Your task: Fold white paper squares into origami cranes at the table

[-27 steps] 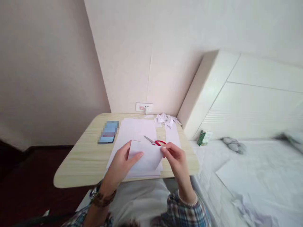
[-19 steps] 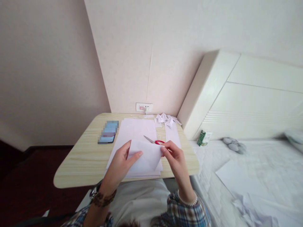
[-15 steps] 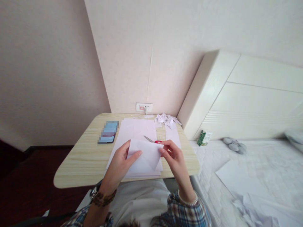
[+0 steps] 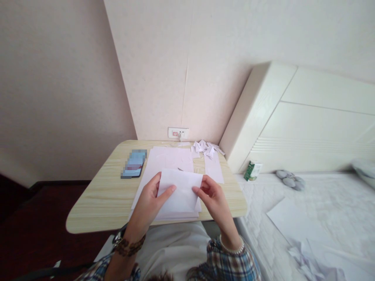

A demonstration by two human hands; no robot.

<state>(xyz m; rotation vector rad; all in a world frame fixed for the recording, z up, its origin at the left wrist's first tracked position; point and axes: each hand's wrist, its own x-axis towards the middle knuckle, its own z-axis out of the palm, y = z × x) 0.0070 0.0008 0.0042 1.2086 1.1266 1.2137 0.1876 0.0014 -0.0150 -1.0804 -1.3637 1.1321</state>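
Between my two hands a small white sheet of paper [image 4: 180, 191] is held flat, tilted towards me above the table. My left hand [image 4: 152, 193] grips its left edge, thumb on the face and fingers behind. At the right edge my right hand [image 4: 212, 195] pinches it the same way. Under it lies a stack of larger white paper [image 4: 170, 158]. Only the tip of the scissors [image 4: 180, 169] shows above the held paper; the rest is hidden behind it.
Folded white paper pieces [image 4: 205, 148] lie at the table's back right corner, with a paper strip [image 4: 213, 168] before them. A phone [image 4: 134, 164] rests on the left of the wooden table [image 4: 99, 203]. On the bed to the right are a green carton [image 4: 252, 171] and loose paper [image 4: 295, 218].
The paper's right side has come up and lies flatter, now covering most of the scissors. My right hand has shifted its grip, the thumb moving inwards onto the paper's face.
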